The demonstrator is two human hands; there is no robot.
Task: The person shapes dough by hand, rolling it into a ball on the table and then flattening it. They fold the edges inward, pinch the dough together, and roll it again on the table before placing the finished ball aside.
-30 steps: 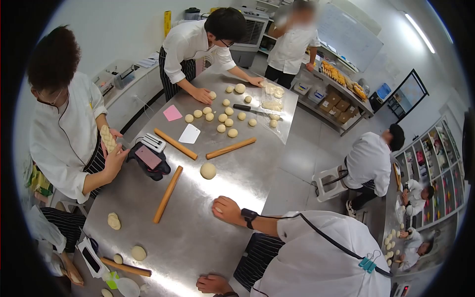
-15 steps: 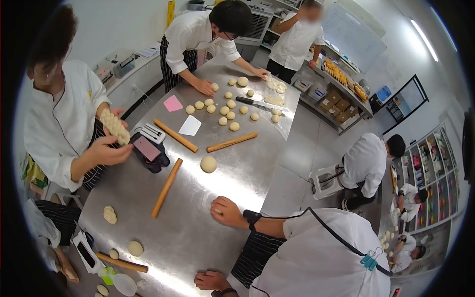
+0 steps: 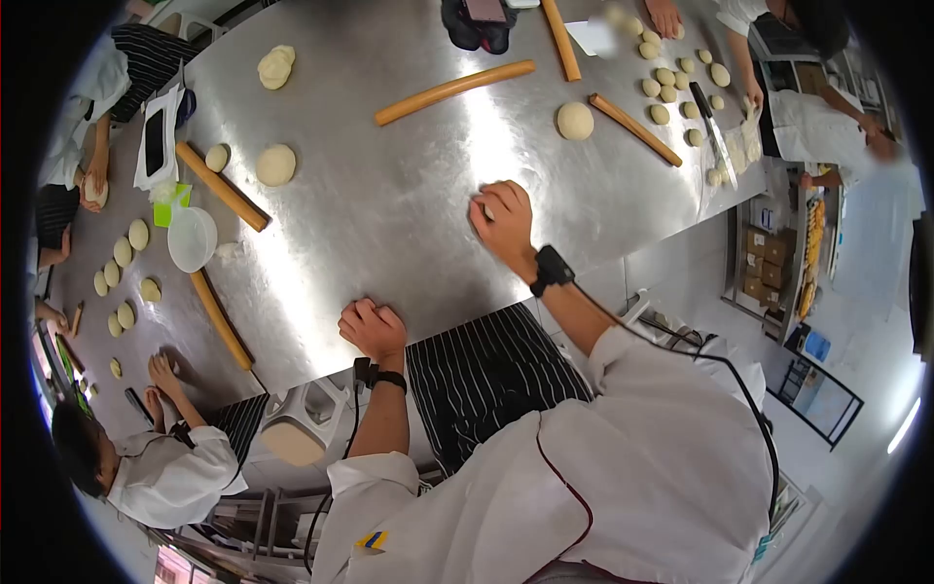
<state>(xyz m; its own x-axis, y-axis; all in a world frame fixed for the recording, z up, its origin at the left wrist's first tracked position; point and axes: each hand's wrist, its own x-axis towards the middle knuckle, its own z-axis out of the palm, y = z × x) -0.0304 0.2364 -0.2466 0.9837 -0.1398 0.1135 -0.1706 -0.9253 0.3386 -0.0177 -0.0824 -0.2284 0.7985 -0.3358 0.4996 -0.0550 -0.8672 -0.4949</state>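
Observation:
My left hand (image 3: 375,331) rests near the steel table's front edge, its fingers curled into a fist. No object shows in or beside it. Further forward and to the right, my right hand (image 3: 503,222) lies on the table with its fingers bent inward. A small pale spot shows between thumb and fingers, too small to identify. The nearest large dough ball (image 3: 575,122) sits beyond my right hand, beside a wooden rolling pin (image 3: 635,129). Another rolling pin (image 3: 455,92) lies farther back. A round dough ball (image 3: 275,165) is up and left of my left hand.
Several small dough balls (image 3: 665,76) and a long knife (image 3: 714,136) lie at the right, near co-workers' hands. At the left are a plastic bowl (image 3: 193,239), a phone (image 3: 155,142), rolling pins and more dough. A seated co-worker (image 3: 180,472) is at the lower left.
The view has swung left and down, so more of the left table end and my own body shows. Both my hands still rest on the table with fingers curled.

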